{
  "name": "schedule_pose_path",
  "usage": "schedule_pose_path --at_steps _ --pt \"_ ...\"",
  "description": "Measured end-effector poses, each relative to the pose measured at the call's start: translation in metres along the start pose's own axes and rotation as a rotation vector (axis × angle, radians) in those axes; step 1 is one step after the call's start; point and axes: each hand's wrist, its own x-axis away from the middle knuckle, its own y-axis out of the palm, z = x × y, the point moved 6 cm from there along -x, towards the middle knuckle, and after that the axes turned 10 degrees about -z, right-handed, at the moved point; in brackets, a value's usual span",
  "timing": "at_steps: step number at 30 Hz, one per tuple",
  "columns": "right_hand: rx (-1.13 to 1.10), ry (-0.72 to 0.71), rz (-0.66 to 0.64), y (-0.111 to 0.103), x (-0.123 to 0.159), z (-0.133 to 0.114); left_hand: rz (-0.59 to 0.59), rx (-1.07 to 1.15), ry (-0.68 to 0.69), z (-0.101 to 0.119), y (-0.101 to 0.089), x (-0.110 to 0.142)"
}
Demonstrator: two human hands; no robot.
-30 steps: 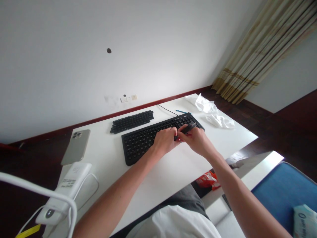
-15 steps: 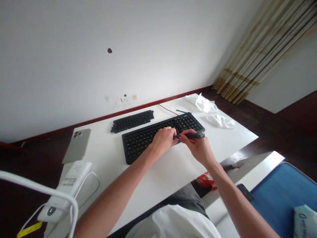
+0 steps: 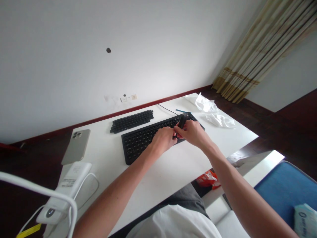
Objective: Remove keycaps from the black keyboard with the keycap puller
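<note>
A black keyboard (image 3: 138, 144) lies at a slant on the white table, with a cable running off its back. Over its front edge, right of the middle, my left hand (image 3: 163, 138) is bent with closed fingers; what its fingertips pinch, if anything, is hidden. My right hand (image 3: 194, 132) meets it there, closed round a slim black tool (image 3: 182, 121) that stands up steeply from the fist. The tool's lower end is covered by the fingers. Behind the keyboard lies a block of black keys (image 3: 132, 121) in rows with stepped edges.
At the left are a phone (image 3: 76, 145) and a white power strip (image 3: 71, 178) with a white cable. A blue stick (image 3: 180, 110) and crumpled white wrappers (image 3: 219, 120) lie at the back right. A blue seat (image 3: 279, 188) stands beside the table (image 3: 153, 188).
My right hand has turned, swinging the black tool from lying nearly flat toward the right to standing steeply upward. My left hand has stayed nearly in place.
</note>
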Motion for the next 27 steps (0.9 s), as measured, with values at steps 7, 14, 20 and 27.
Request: schedule_pose_path --at_steps 7,14,20,27 --pt "0.039 0.056 -0.093 -0.003 -0.023 -0.001 0.037 0.027 0.029 0.001 0.001 -0.001" --pt "-0.033 0.112 -0.082 0.0 -0.02 0.013 0.049 0.027 0.062 0.0 0.001 0.001" --pt "-0.149 0.008 0.062 0.007 0.014 0.015 0.039 -0.021 0.049 0.0 0.001 0.002" --pt "-0.265 -0.06 0.217 0.025 0.045 0.025 0.05 0.034 0.06 0.002 -0.005 0.009"
